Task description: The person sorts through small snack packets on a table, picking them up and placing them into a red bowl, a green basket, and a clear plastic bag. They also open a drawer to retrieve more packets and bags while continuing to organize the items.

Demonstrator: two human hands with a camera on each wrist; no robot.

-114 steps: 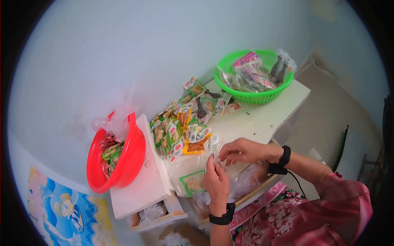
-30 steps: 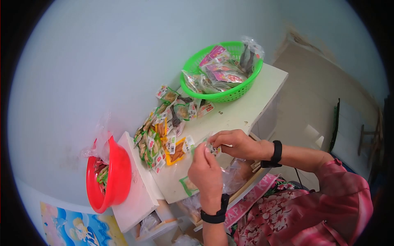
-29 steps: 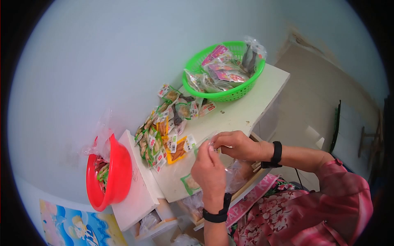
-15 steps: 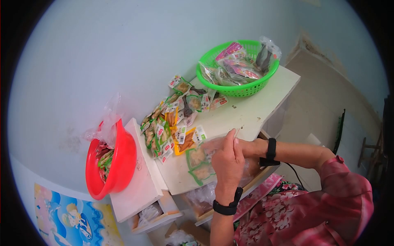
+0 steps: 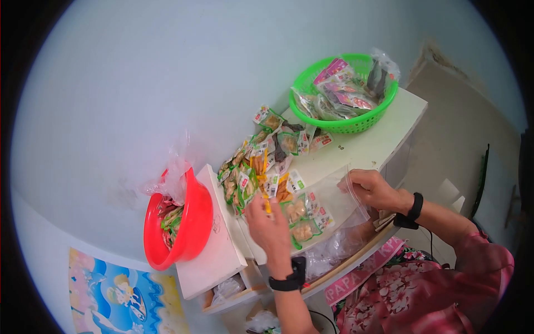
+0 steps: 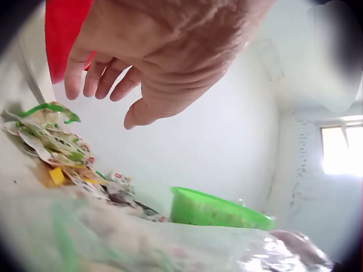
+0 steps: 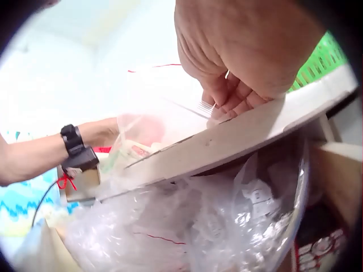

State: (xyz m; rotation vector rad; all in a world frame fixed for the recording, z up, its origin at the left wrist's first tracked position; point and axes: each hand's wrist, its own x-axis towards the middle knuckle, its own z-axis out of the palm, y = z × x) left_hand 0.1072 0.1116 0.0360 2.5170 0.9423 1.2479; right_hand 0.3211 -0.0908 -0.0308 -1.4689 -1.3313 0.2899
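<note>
My right hand [image 5: 374, 190] pinches the top edge of a clear plastic bag [image 5: 332, 188] at the table's front. Inside the bag lie green-edged snack packets [image 5: 305, 229] with pale contents, seen through the film. My left hand [image 5: 269, 227] is off the bag, held over the near end of a pile of small snack packets [image 5: 242, 177]. In the left wrist view its fingers [image 6: 103, 85] hang loosely bent with nothing between them. The right wrist view shows the right thumb and fingers [image 7: 218, 93] closed together at the bag's edge.
A green basket [image 5: 356, 123] of bagged packets stands at the table's far end. A red basin [image 5: 192, 222] with packets and a plastic bag sits on the lower white surface at left. Below the tabletop, an open drawer holds crumpled clear bags [image 5: 328, 253].
Both hands were together at the bag's edge. My left hand has let go and moved left to the packet pile; the right still holds the bag, now spread flatter. The head view has shifted.
</note>
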